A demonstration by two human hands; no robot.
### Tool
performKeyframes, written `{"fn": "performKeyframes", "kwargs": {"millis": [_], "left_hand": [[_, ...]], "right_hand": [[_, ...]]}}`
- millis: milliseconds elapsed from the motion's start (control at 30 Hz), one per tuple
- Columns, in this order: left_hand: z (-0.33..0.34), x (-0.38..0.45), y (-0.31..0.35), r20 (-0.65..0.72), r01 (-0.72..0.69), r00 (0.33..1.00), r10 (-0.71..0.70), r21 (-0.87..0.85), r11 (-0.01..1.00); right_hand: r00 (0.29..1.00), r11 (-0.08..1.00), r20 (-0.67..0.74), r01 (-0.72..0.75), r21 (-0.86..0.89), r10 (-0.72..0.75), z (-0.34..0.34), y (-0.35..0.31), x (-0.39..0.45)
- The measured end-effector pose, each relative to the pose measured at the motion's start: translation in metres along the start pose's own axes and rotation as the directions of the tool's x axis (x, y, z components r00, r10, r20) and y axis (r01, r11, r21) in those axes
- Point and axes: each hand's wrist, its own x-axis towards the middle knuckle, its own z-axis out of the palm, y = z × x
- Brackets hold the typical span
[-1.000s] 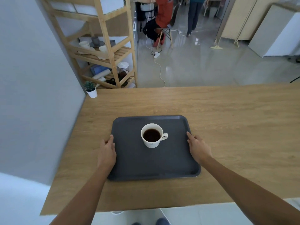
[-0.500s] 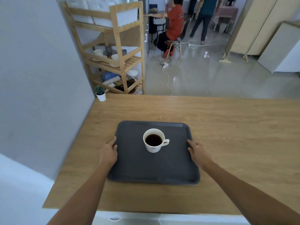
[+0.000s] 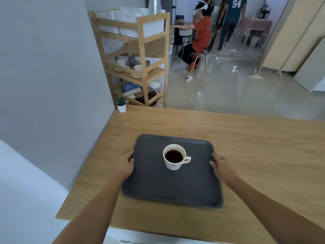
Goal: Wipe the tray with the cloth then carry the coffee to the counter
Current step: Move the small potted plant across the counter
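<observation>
A dark grey tray [image 3: 168,189] lies flat on the wooden counter [image 3: 255,147]. On its far half stands a white cup of black coffee [image 3: 174,156], handle to the right. My left hand [image 3: 124,165] grips the tray's left rim, fingers curled over the edge. My right hand [image 3: 222,167] grips the right rim the same way. No cloth is in view.
A small potted plant [image 3: 121,103] sits at the counter's far left corner by the grey wall. Beyond the counter stands a wooden shelf rack [image 3: 140,67] with crockery. A seated person [image 3: 198,34] and a standing person [image 3: 232,18] are farther back; a white cable [image 3: 190,92] trails on the floor.
My view has tilted up and pulled back, showing more of the room. Both hands stay on the tray's rims; tray and cup look unmoved on the counter.
</observation>
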Motion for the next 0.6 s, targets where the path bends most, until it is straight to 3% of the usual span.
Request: {"fn": "performKeyframes", "kwargs": {"millis": [100, 233, 333, 467, 600], "left_hand": [[-0.012, 0.008, 0.002, -0.050, 0.066, 0.996, -0.068, -0.046, 0.997], [-0.043, 0.035, 0.007, -0.115, 0.134, 0.982, -0.152, -0.146, 0.980], [-0.070, 0.066, 0.011, -0.158, 0.151, 0.971, -0.179, -0.175, 0.973], [-0.094, 0.118, 0.015, -0.144, 0.193, 0.958, -0.247, -0.314, 0.930], [-0.112, 0.186, 0.013, -0.098, 0.209, 0.961, -0.258, -0.349, 0.913]], "right_hand": [[0.998, 1.000, -0.069, -0.006, -0.021, 0.005, -0.013, -0.015, 0.017], [0.991, 0.995, -0.106, 0.092, 0.040, -0.087, -0.032, -0.055, 0.050], [0.986, 0.983, -0.074, 0.157, 0.094, -0.151, -0.039, -0.104, 0.078], [0.978, 0.957, -0.043, 0.211, 0.199, -0.206, -0.035, -0.181, 0.111], [0.972, 0.922, 0.019, 0.216, 0.321, -0.234, -0.010, -0.266, 0.155]]}}
